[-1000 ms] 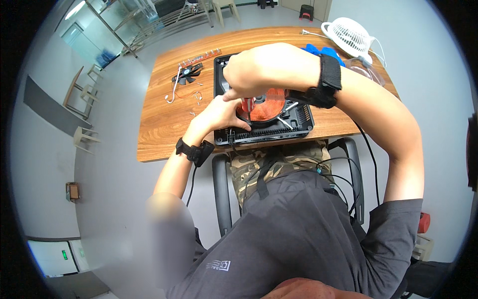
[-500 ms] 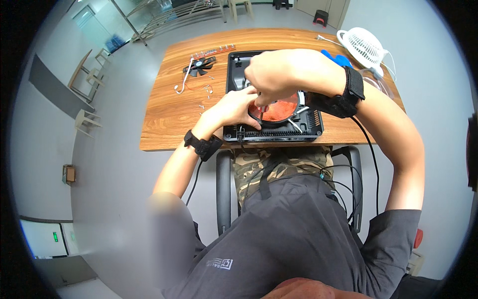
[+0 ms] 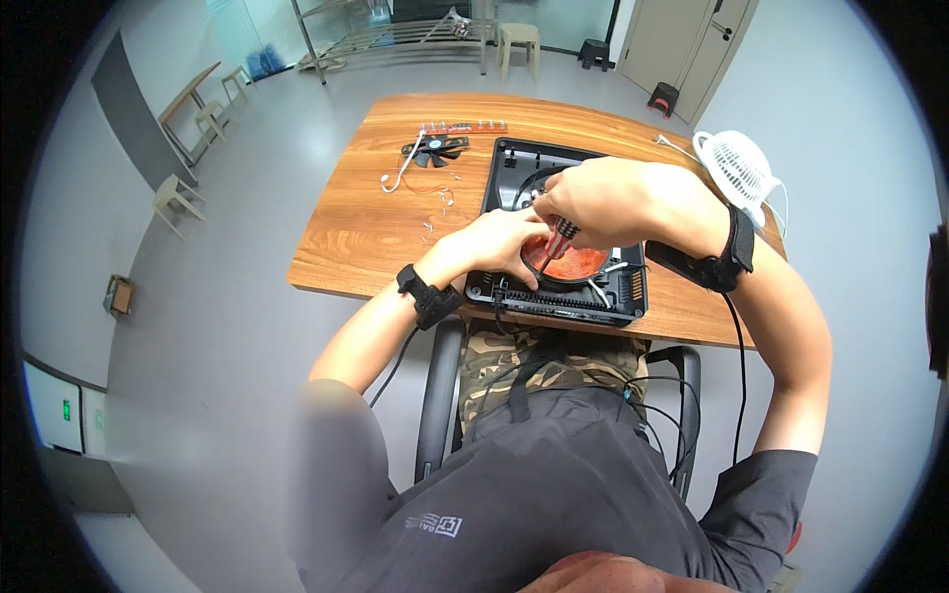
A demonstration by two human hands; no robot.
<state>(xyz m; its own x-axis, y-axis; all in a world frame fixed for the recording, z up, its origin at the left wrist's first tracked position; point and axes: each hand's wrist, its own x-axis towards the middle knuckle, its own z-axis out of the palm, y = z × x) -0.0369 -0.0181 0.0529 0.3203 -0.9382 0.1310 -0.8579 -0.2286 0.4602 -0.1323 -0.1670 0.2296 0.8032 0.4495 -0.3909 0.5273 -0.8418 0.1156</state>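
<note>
Camouflage trousers [image 3: 494,364] show below the near edge of a wooden table [image 3: 346,237]. On it, an open black casing [image 3: 613,314] holds a round copper-orange coil [image 3: 583,265]. The left hand [image 3: 499,240] spreads thumb and fingers at the coil's left edge (whether they grip anything, I cannot tell). The right hand's [image 3: 623,198] fingers wrap a tilted red-and-black screwdriver [image 3: 560,235], tip by the coil's rim. Beyond lies a small black fan [image 3: 436,151]; farther, a pale stool [image 3: 519,42].

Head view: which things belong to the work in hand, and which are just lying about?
With the work:
screwdriver, in the right hand
reddish coil, left hand at its edge
black casing
small black fan, probably a related part

Lying about, apparently:
white fan
cream stools
</note>
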